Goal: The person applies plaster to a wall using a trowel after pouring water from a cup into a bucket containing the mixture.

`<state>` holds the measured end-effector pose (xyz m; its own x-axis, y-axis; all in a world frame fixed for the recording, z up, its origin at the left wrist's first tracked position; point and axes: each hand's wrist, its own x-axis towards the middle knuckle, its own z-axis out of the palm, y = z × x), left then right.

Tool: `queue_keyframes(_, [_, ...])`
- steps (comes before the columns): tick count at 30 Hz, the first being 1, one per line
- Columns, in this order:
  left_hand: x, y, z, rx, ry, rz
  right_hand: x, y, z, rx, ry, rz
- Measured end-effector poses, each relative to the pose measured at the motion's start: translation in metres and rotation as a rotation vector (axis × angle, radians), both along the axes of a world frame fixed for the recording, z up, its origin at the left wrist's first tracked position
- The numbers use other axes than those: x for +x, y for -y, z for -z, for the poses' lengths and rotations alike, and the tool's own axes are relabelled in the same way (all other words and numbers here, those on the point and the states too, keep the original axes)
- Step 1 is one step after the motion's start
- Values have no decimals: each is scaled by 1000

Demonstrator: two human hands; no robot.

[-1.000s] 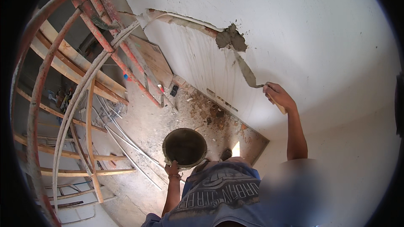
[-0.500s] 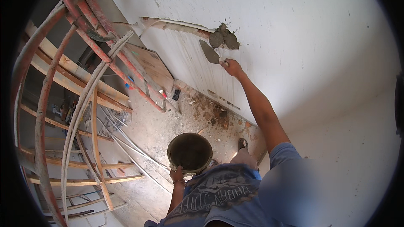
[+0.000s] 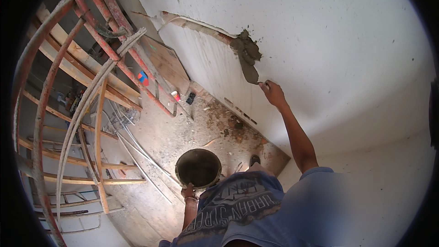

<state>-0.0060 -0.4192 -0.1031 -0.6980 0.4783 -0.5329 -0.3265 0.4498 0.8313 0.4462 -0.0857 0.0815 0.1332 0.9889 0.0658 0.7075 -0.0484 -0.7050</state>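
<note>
Trowel (image 3: 248, 72), flat-bladed, meets lumpy grey mortar (image 3: 247, 49) at the right end of a ragged groove (image 3: 201, 28) running from the left edge of the smooth white wall (image 3: 334, 55); the right hand (image 3: 273, 94) is wrapped round its handle. Below, the left hand (image 3: 188, 193) grips the round bucket (image 3: 208, 185) by its rim.

The handle of the trowel (image 3: 249, 72) is largely covered by the right hand (image 3: 273, 94); the blade's far end is lost against mortar (image 3: 247, 46) of similar grey. The fingers of the left hand (image 3: 188, 192) are partly hidden by the bucket (image 3: 208, 185), whose contents are obscured by shadow. The right sleeve (image 3: 315, 176) is blurred toward the shoulder. The red frame (image 3: 47, 80) is cut off at the top edge; small items (image 3: 73, 100) beyond it cannot be identified.
</note>
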Motion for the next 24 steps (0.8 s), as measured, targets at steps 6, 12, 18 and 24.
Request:
queue_keyframes(6, [11, 5, 5, -11, 150, -33, 34, 47, -65, -94, 418, -42])
queue_keyframes(12, [-9, 18, 30, -23, 416, -25, 15, 69, -136, -114, 269, -434])
queue_keyframes(18, [-8, 31, 52, 13, 607, 10, -34, 65, -169, -493, -372, -979])
queue_keyframes(24, [-19, 50, 68, -118, 480, 76, 3, 10, -97, -586, -750, -333])
